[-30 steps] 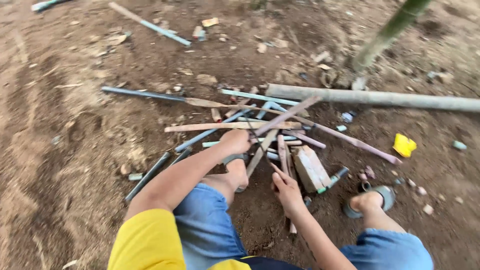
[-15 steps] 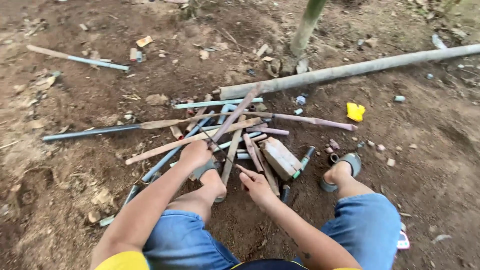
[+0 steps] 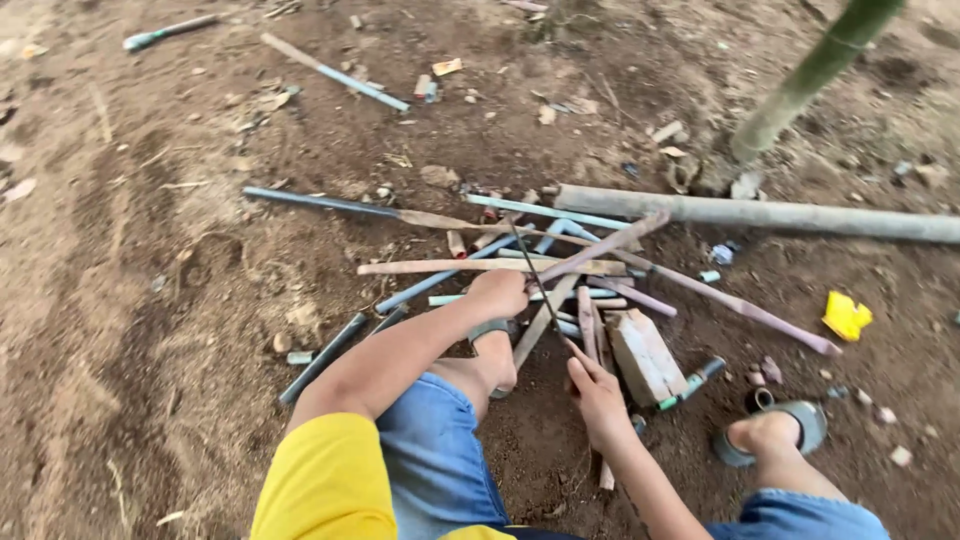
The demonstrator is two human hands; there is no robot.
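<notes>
On the bare dirt in front of our knees lies a loose pile of sticks (image 3: 560,275), crossed over one another, with a wooden block (image 3: 645,355) resting at its right edge. Our left hand (image 3: 497,293) is closed around the lower end of a thin dark rod (image 3: 530,265), which rises from the fist at a slant above the pile. Our right hand (image 3: 598,393) sits lower and nearer to us, curled around the end of a slim stick (image 3: 583,355); we cannot tell how firmly the fingers close on it. The main hazard, in our judgement, is the rod's free tip: it is thin and held only at one end, so a small twist of the wrist could swing it toward the right hand, which is near. A second hazard is the pile itself: the sticks overlap, so pulling one out may drag or flip its neighbours onto the bare left foot (image 3: 497,360) lying against the pile. The right foot (image 3: 765,432), in a sandal, stands apart beside small stones. The long grey pipe (image 3: 760,212) behind the pile lies on sloping ground and could roll if struck.
</notes>
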